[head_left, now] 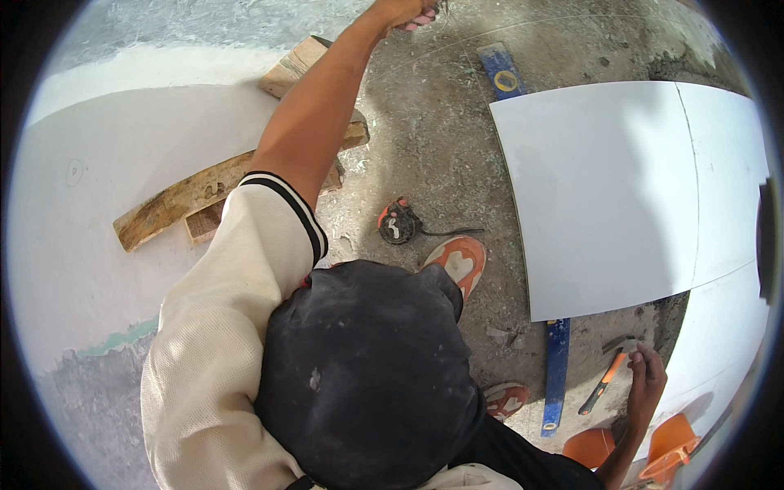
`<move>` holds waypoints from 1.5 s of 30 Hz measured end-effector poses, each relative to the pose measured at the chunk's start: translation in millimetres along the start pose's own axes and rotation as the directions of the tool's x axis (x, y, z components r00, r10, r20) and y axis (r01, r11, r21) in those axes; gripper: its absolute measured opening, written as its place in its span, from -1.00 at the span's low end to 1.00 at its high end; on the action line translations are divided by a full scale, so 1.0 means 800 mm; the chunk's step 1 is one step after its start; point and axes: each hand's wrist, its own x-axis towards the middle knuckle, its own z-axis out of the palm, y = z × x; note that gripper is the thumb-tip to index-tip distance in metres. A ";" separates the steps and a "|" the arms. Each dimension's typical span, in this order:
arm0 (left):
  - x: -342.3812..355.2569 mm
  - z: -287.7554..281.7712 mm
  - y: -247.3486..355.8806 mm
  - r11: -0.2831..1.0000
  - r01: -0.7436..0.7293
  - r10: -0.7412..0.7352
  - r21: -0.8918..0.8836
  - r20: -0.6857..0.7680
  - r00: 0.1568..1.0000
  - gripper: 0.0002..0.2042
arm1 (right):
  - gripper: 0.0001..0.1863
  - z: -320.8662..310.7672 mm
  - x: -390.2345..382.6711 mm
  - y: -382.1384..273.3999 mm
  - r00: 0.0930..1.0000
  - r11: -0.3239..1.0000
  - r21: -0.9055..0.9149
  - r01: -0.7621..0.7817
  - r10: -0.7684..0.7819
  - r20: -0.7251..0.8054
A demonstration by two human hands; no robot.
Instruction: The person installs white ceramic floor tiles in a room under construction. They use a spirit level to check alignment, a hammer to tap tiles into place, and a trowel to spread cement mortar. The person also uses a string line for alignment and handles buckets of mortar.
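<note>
At the top edge my left hand (411,12) reaches far out over the rough floor. Its fingers are closed, with a small dark thin piece by the tips that I cannot make out. My right hand (647,377) is low on the right, fingers bent at the head of a claw hammer (605,384) with an orange and black handle. The hammer slants over the floor beside a blue spirit level (556,371). Close by, a large white board (596,196) lies partly over the level and hides its middle. The level's far end, with a yellow ring, shows beyond the board.
A black and orange tape measure (398,221) lies near my orange and white shoe (459,263). Wooden planks (184,196) lie at left, near a pale wall. Orange plastic pieces (671,441) stand at lower right. More white board (719,351) extends there, and black cloth (367,367) blocks the lower middle.
</note>
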 end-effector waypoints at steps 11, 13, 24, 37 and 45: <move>0.024 0.049 -0.029 0.982 0.075 -0.077 -0.174 -0.003 0.997 -0.59 | -0.75 0.000 -0.003 0.013 1.000 0.999 0.049 -0.008 0.007 0.007; 0.030 0.048 -0.034 0.977 0.098 -0.093 -0.190 0.033 0.995 -0.61 | -0.75 0.000 -0.003 0.009 1.000 0.999 0.048 -0.007 0.007 0.010; 0.022 0.053 -0.024 0.967 0.104 -0.110 -0.233 -0.014 0.994 -0.70 | -0.75 0.001 -0.002 0.008 1.000 0.999 0.041 0.001 -0.001 0.011; 0.024 0.052 -0.021 0.956 0.151 -0.156 -0.251 0.000 0.988 -0.71 | -0.71 0.001 -0.002 0.002 1.000 1.000 0.013 -0.017 0.017 0.008; 0.042 0.046 -0.039 0.910 0.168 -0.144 -0.380 0.092 0.985 -0.71 | -0.72 0.000 -0.002 0.005 1.000 1.000 0.010 0.005 -0.005 0.013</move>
